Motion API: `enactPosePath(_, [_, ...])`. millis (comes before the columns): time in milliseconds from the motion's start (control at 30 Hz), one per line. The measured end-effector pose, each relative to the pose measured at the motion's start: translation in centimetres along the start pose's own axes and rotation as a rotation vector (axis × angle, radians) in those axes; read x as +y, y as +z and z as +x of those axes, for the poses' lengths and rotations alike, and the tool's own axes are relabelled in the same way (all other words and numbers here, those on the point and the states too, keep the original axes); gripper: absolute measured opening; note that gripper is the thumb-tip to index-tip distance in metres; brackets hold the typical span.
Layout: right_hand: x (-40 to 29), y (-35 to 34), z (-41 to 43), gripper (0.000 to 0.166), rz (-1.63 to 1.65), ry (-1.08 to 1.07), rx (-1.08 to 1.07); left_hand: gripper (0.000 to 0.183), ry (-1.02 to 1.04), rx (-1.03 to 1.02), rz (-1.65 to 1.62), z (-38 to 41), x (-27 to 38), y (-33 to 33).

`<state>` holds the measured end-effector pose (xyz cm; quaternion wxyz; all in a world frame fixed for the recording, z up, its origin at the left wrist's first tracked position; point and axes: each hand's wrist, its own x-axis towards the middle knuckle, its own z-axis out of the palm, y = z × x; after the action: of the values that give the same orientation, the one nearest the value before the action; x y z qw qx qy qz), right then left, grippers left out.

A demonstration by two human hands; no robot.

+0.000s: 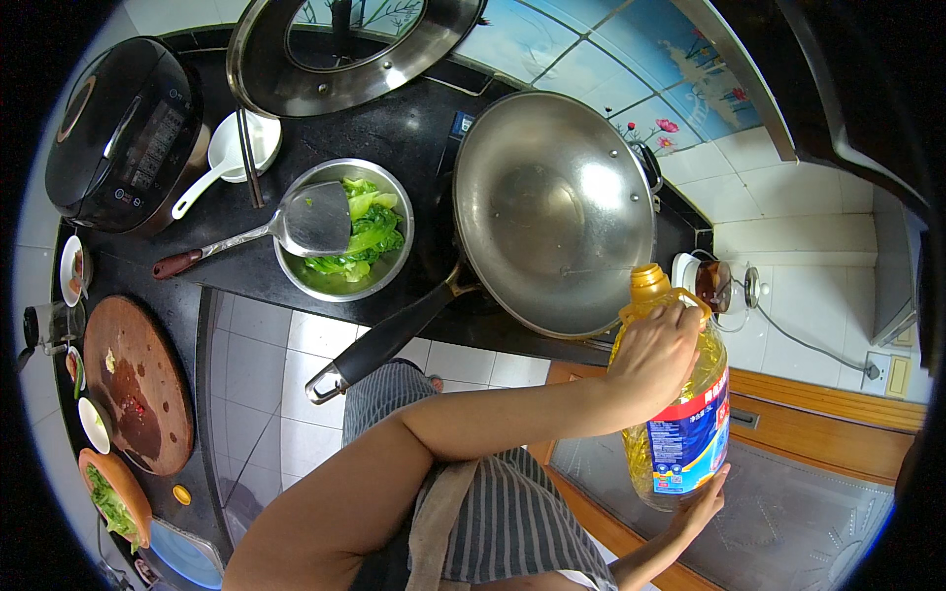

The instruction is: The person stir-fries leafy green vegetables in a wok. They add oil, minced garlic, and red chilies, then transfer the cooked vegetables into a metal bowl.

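My left hand (pixel 654 354) grips the yellow handle of a large clear plastic bottle of cooking oil (pixel 635 458). My right hand (pixel 702 502) is against the bottle's base, palm and fingers partly hidden. The bottle is slightly tilted, its yellow neck near the right rim of a steel wok (pixel 547 199). No stream of oil shows. The wok's inside is shiny, with no food visible, and its black handle (pixel 395 332) points down and left. Left of the wok, a metal bowl (pixel 403 277) holds cooked leafy greens (pixel 373 236). A metal spatula (pixel 314 221) with a wooden grip lies across that bowl.
A glass-and-steel lid (pixel 355 85) stands behind the bowl. Chopsticks (pixel 250 162) and a white ladle (pixel 203 188) rest by a black rice cooker (pixel 118 140). On the left counter are a round wooden cutting board (pixel 159 384), small dishes and a yellow cap (pixel 181 495). A glass kettle (pixel 717 287) stands right.
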<state>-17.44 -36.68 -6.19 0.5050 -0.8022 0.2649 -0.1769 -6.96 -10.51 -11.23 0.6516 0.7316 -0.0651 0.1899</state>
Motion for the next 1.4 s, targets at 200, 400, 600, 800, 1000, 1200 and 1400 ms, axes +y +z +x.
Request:
enactPosePath(200, [-0.2, 0.3, -0.2, 0.055, -0.009, -0.024, -0.023, 0.028, -0.003, -0.004, 0.001, 0.0, 0.0, -0.3])
enactPosePath(400, [-0.4, 0.3, -0.2, 0.055, -0.008, -0.009, -0.038, 0.027, -0.011, 0.011, -0.004, 0.0, -0.1, -0.4])
enactPosePath(600, [-0.5, 0.3, -0.1, 0.055, -0.004, 0.004, -0.039, 0.027, -0.018, 0.020, -0.002, 0.1, -0.1, -0.6])
enactPosePath(800, [-0.2, 0.1, 0.4, 0.054, -0.008, -0.005, -0.057, 0.027, -0.009, 0.033, 0.002, 0.3, -0.1, -1.0])
enactPosePath(1000, [-0.5, 0.7, 0.2, 0.054, -0.002, -0.018, -0.053, 0.027, -0.009, 0.039, 0.022, 0.4, 0.0, -1.4])
enactPosePath(1200, [-1.1, 1.3, -0.3, 0.056, -0.044, -0.028, -0.031, 0.027, 0.002, 0.052, 0.007, 0.4, -0.3, -1.4])
enactPosePath(1400, [-0.9, 1.0, 0.1, 0.056, -0.066, -0.034, -0.020, 0.028, 0.007, 0.062, 0.008, 0.5, -0.4, -1.3])
